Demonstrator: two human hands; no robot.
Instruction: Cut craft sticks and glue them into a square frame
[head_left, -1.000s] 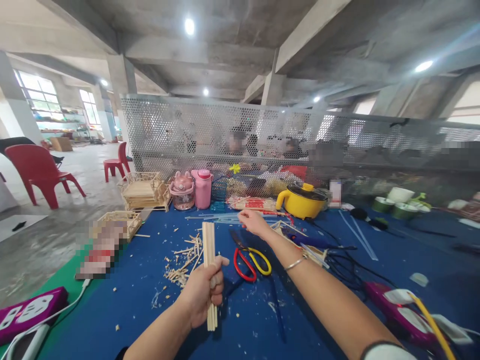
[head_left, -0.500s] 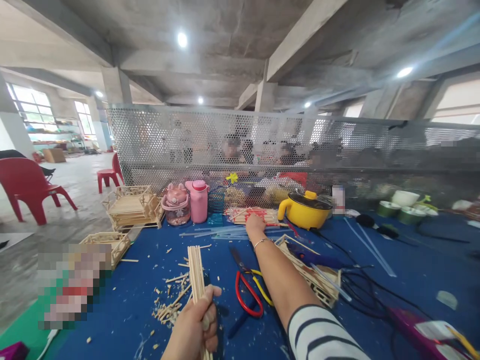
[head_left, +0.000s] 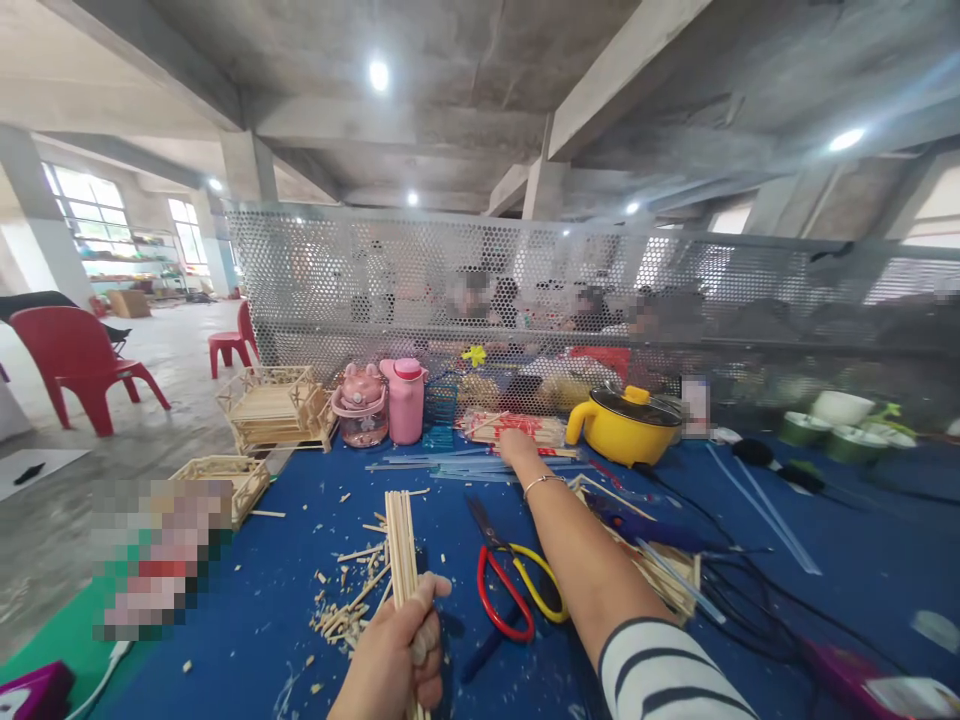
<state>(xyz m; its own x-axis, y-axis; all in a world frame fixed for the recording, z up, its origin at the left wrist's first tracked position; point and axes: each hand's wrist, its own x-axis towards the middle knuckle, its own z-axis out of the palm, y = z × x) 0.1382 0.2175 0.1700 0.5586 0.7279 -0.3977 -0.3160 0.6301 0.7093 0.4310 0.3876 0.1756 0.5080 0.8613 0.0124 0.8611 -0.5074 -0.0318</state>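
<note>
My left hand [head_left: 405, 640] is closed around a bundle of thin wooden sticks [head_left: 402, 535], which stands nearly upright at the front of the blue table. My right hand [head_left: 517, 447] reaches far forward onto a clear, red-printed plastic packet of similar sticks [head_left: 544, 430]; its fingers are hidden, so their grip cannot be made out. Between my arms lie scissors [head_left: 491, 548] with one red and one yellow handle. Broken stick pieces [head_left: 345, 620] are scattered left of the bundle. Clear glue sticks [head_left: 442, 463] lie just short of the packet.
A yellow electric pot [head_left: 628, 430], a pink jug [head_left: 406, 405] and a pink-lidded container [head_left: 361, 410] line the back. Stick-built frames [head_left: 274, 410] stand at left. Beneath my right arm are a wooden frame [head_left: 679, 580] and cables [head_left: 742, 590]. A perforated metal screen [head_left: 315, 270] closes the far side.
The whole view has shifted a little, so things sit slightly further right. My right hand remains at the packet, and my left hand keeps hold of the stick bundle.
</note>
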